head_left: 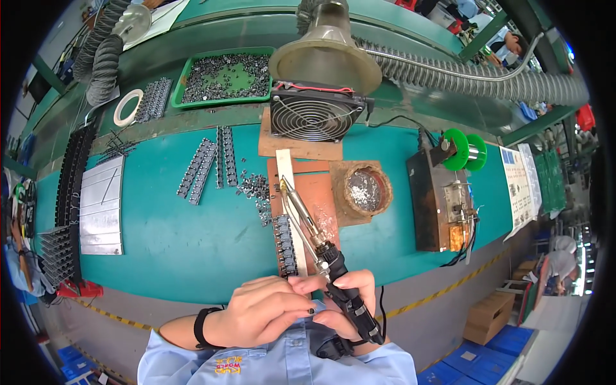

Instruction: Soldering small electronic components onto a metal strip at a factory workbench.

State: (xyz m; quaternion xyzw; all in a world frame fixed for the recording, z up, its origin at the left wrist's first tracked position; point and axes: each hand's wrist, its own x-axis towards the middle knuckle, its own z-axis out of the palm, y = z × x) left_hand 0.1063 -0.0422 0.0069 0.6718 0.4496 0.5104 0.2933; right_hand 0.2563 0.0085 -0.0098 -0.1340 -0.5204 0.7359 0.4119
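Note:
My right hand (359, 289) is wrapped round the black handle of a soldering iron (335, 264) with a thin metal feed tube alongside. Its metal tip slants up and left over a pale wooden strip (283, 160). Close beside it, my left hand (266, 311) is closed in a pinch, and a tiny dark piece shows at the fingertips, too small to name. Just beyond the left hand, a row of small dark components (284, 244) lies along the wooden strip on a reddish-brown board (316, 205). Loose small metal parts (255, 186) lie left of the board.
A fan (313, 117) stands under a fume hood (327, 61). Right are a round container (367, 189) of silvery bits and a metal box (427, 205) with a green spool (455, 149). Component strips (197, 170), a metal plate (101, 212) and a green parts tray (176, 96) are left.

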